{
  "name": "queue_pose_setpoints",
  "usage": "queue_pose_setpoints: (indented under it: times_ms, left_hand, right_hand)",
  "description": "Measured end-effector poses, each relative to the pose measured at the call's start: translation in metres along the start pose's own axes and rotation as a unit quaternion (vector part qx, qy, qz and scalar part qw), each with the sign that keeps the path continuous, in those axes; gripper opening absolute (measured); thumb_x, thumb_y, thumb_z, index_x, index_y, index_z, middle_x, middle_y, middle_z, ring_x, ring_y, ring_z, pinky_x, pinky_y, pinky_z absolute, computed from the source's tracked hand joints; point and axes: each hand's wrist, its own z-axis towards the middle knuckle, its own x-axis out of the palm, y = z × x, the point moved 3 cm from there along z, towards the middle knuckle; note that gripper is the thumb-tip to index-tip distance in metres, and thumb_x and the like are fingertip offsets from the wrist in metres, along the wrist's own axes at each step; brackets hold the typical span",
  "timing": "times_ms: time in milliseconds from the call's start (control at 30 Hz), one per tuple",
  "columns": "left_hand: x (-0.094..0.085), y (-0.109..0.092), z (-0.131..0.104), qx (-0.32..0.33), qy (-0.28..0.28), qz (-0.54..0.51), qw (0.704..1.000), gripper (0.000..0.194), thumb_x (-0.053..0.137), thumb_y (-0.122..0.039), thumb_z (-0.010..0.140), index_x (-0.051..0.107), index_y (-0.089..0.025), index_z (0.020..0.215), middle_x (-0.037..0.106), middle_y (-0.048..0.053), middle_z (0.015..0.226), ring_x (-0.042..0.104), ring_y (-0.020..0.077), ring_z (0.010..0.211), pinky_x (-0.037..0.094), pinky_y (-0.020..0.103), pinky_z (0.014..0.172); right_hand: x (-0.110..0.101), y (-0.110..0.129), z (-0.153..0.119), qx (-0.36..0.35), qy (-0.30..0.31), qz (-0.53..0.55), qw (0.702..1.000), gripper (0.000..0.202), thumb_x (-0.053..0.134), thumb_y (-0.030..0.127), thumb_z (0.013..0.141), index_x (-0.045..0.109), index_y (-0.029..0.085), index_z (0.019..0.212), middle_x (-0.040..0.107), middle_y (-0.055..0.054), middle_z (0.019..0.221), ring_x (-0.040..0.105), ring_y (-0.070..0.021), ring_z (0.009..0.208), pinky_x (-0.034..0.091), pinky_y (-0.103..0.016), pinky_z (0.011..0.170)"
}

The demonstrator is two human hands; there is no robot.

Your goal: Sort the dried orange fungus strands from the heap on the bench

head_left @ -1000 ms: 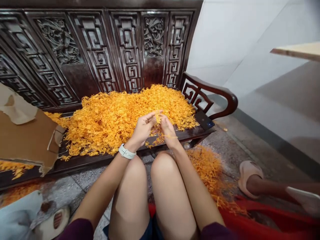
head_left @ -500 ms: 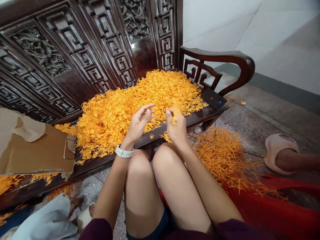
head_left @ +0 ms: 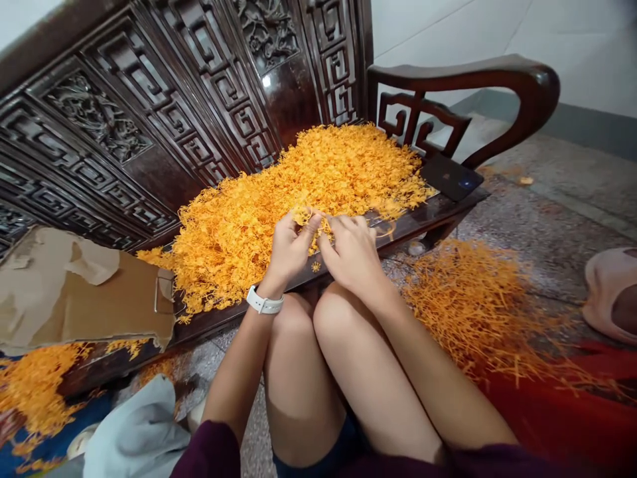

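In the head view, my two hands meet just above my knees, in front of a heap of small orange plastic pieces (head_left: 233, 232) on a dark wooden bench. Thumb and fingers of my left hand (head_left: 290, 249) pinch a branching orange plastic piece (head_left: 302, 216). My right hand (head_left: 352, 252) is close beside it, its fingers curled and closed at the same piece. More orange strands (head_left: 389, 211) stick out past the right knuckles, blurred, seemingly held in that hand. A single small orange piece (head_left: 315, 267) lies on the bench edge below.
A torn cardboard box (head_left: 124, 299) stands on the bench at left. A dark phone (head_left: 452, 176) lies by the carved armrest (head_left: 535, 86). Thin orange sticks (head_left: 462, 305) pile up at right above something red (head_left: 547, 411). Another person's knee (head_left: 132, 425) is at lower left.
My hands, apart before, have come together at one orange piece. The right hand has turned palm down. My view has shifted, so the bench sits slightly further right.
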Motion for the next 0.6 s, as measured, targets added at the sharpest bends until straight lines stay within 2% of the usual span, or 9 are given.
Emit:
queue_pose_setpoints:
  times_ms: [67, 167, 267, 367, 467, 600]
  left_hand:
    - [-0.003, 0.004, 0.0, -0.009, -0.006, 0.003, 1.0, 0.031, 0.067, -0.051, 0.097, 0.068, -0.02, 0.101, 0.07, 0.007, 0.1, 0.064, 0.0169, 0.09, 0.052, 0.032, 0.082]
    - [-0.006, 0.007, -0.001, -0.031, -0.017, 0.004, 0.999, 0.043, 0.071, -0.059, 0.092, 0.064, -0.022, 0.113, 0.067, 0.004, 0.091, 0.06, 0.0148, 0.077, 0.05, 0.03, 0.073]
    - [-0.007, 0.008, -0.003, -0.051, -0.017, 0.002, 0.999, 0.056, 0.067, -0.069, 0.09, 0.058, -0.026, 0.125, 0.066, 0.002, 0.085, 0.055, 0.0136, 0.065, 0.045, 0.029, 0.061]
    - [-0.007, 0.008, -0.003, -0.05, -0.029, 0.0, 0.998, 0.057, 0.059, -0.074, 0.091, 0.059, -0.027, 0.123, 0.067, 0.003, 0.087, 0.058, 0.0145, 0.068, 0.041, 0.028, 0.057]
    - [-0.006, 0.009, -0.002, -0.036, -0.074, -0.043, 0.996, 0.053, 0.062, -0.072, 0.09, 0.062, -0.024, 0.115, 0.064, 0.002, 0.08, 0.058, 0.0137, 0.067, 0.043, 0.027, 0.056]
    - [0.003, 0.005, 0.0, -0.031, -0.127, -0.126, 0.983, 0.048, 0.063, -0.069, 0.092, 0.062, -0.022, 0.101, 0.06, 0.0, 0.075, 0.054, 0.0103, 0.062, 0.046, 0.024, 0.058]
  right_hand:
    - [-0.005, 0.001, -0.002, 0.0, -0.009, 0.003, 1.0, 0.032, 0.059, 0.037, 0.098, 0.071, 0.019, 0.122, 0.075, -0.016, 0.112, 0.053, -0.0376, 0.108, 0.036, -0.053, 0.091]
    - [-0.014, 0.005, -0.004, -0.014, -0.021, 0.02, 0.999, 0.021, 0.061, 0.037, 0.099, 0.074, 0.022, 0.093, 0.077, -0.011, 0.095, 0.052, -0.0365, 0.109, 0.03, -0.052, 0.091]
    - [-0.023, 0.007, -0.004, -0.04, -0.037, 0.038, 0.998, 0.035, 0.057, 0.04, 0.103, 0.071, 0.023, 0.076, 0.077, -0.009, 0.087, 0.051, -0.0326, 0.102, 0.03, -0.05, 0.09]
    - [-0.026, 0.004, -0.003, -0.055, -0.043, 0.046, 0.997, 0.04, 0.056, 0.045, 0.104, 0.072, 0.023, 0.074, 0.076, -0.009, 0.083, 0.048, -0.0274, 0.087, 0.032, -0.046, 0.085]
    - [-0.024, 0.001, -0.004, -0.057, -0.025, 0.031, 0.998, 0.043, 0.053, 0.046, 0.106, 0.072, 0.023, 0.074, 0.072, -0.008, 0.074, 0.043, -0.023, 0.071, 0.031, -0.041, 0.074]
    - [-0.026, 0.0, -0.005, -0.068, -0.064, -0.012, 0.996, 0.035, 0.054, 0.042, 0.106, 0.078, 0.023, 0.09, 0.07, -0.007, 0.07, 0.047, -0.0239, 0.071, 0.031, -0.038, 0.068]
